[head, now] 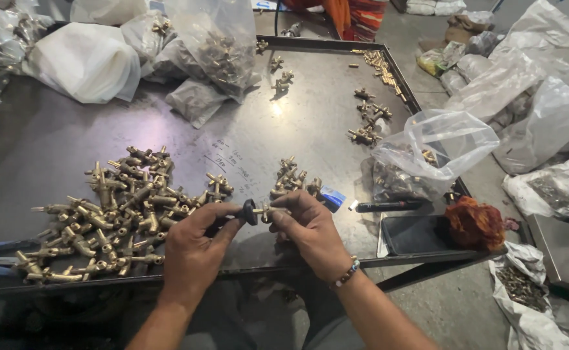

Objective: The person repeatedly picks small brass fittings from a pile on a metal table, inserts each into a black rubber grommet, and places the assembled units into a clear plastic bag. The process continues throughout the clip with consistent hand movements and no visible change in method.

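Left hand (194, 249): we pinch a black knob (250, 211) | Right hand (307, 230): we grip a brass valve fitting (266, 212), touching the knob, above the metal table's (51, 149) near edge | Left: brass fittings heap (113, 214) | Right: black marker (388, 206), clear bag (437, 149)

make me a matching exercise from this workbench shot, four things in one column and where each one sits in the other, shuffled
Things:
1. big heap of brass fittings
2. black marker pen
3. rust-red cloth
4. black knob

Places:
A. bunched up at the table's right front corner, beside a dark flat slab
B. pinched between the left hand and the right hand
C. spread over the table left of the hands
D. lying flat just right of the right hand, below an open clear plastic bag

Pairs: 1-C, 2-D, 3-A, 4-B
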